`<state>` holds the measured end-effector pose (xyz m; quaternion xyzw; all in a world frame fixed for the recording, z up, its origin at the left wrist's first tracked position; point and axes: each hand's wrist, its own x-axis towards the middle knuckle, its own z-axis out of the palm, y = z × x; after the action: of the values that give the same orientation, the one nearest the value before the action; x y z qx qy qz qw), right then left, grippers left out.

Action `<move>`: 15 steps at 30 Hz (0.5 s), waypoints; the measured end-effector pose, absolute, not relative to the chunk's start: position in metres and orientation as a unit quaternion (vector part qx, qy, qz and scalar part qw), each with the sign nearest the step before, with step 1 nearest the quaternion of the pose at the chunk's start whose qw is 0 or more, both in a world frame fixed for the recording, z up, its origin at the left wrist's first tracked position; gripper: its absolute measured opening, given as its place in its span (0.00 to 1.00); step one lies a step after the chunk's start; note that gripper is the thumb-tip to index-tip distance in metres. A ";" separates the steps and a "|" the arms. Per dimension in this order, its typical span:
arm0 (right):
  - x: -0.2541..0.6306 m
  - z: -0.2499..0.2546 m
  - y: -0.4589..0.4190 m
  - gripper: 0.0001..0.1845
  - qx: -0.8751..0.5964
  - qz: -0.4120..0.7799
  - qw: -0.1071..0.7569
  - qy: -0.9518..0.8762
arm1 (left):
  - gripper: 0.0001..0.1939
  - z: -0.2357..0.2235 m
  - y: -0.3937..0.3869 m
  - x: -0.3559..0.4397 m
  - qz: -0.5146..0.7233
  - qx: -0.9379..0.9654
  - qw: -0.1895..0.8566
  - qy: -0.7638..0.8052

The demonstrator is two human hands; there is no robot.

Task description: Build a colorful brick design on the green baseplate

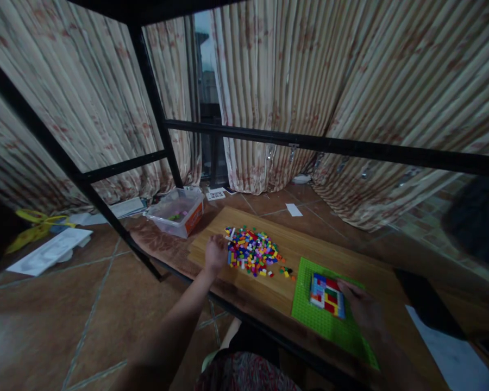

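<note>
A loose pile of small coloured toy bricks (252, 250) lies on a wooden board. My left hand (215, 254) is at the pile's left edge, its fingers curled closed; what they hold, if anything, is too small to make out. To the right, a green studded baseplate (330, 325) carries a flat rectangular build of bricks (326, 295) in red, blue, yellow and white. My right hand (362, 304) reaches over the baseplate's right side. Its fingertips are pinched together at the build's upper right corner, and anything between them is hidden.
Left of the wooden board (277, 221) stands a clear plastic box (175, 209) with a few pieces inside. A dark flat object (427, 304) and a white sheet (452, 347) lie right of the baseplate. A black metal frame (309, 141) rises behind and at the left.
</note>
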<state>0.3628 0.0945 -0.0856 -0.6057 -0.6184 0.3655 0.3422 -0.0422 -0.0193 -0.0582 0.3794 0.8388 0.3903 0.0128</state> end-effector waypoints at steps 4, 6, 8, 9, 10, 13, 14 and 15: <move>0.362 -0.085 0.091 0.24 -0.611 0.361 0.348 -0.613 | 0.08 -0.049 0.008 -0.053 0.342 0.418 0.014 0.842; 0.360 -0.082 0.088 0.26 -0.606 0.385 0.365 -0.593 | 0.07 -0.047 0.018 -0.053 0.321 0.433 0.014 0.842; 0.358 -0.080 0.085 0.29 -0.587 0.422 0.399 -0.564 | 0.06 -0.047 0.025 -0.052 0.305 0.445 0.013 0.842; 0.357 -0.080 0.084 0.30 -0.573 0.438 0.424 -0.548 | 0.06 -0.048 0.028 -0.051 0.299 0.449 0.012 0.842; 0.356 -0.079 0.083 0.31 -0.560 0.446 0.445 -0.538 | 0.06 -0.048 0.029 -0.051 0.295 0.453 0.010 0.842; 0.355 -0.080 0.086 0.31 -0.544 0.446 0.481 -0.524 | 0.07 -0.046 0.030 -0.051 0.289 0.463 0.002 0.838; 0.354 -0.081 0.087 0.31 -0.543 0.442 0.490 -0.519 | 0.07 -0.043 0.029 -0.050 0.290 0.467 -0.002 0.835; 0.354 -0.081 0.088 0.31 -0.540 0.439 0.500 -0.515 | 0.08 -0.041 0.027 -0.049 0.291 0.472 -0.007 0.832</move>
<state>0.3536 0.0883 -0.0808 -0.5398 -0.5152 0.4394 0.5001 -0.0487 0.0271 -0.0407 0.4722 0.8321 0.2909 -0.0072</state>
